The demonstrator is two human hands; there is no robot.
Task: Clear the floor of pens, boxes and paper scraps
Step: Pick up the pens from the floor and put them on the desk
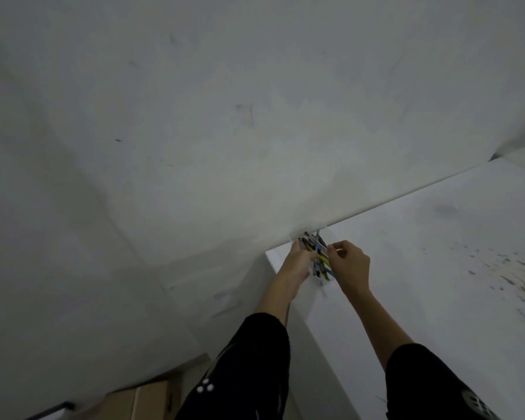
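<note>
Together 2 hands meet on a bundle of pens (pixel 318 253) above the white ledge (pixel 422 268), close to the wall (pixel 194 147): the left hand (pixel 299 259) curls round the bundle from the side, the right hand (pixel 351 263) pinches its edge between thumb and forefinger

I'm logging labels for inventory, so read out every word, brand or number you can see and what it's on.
No text is readable.
The pens: any print is too small and blurred.
The left sleeve: white dots only, no letters.
The cardboard box: no print shows.
</note>
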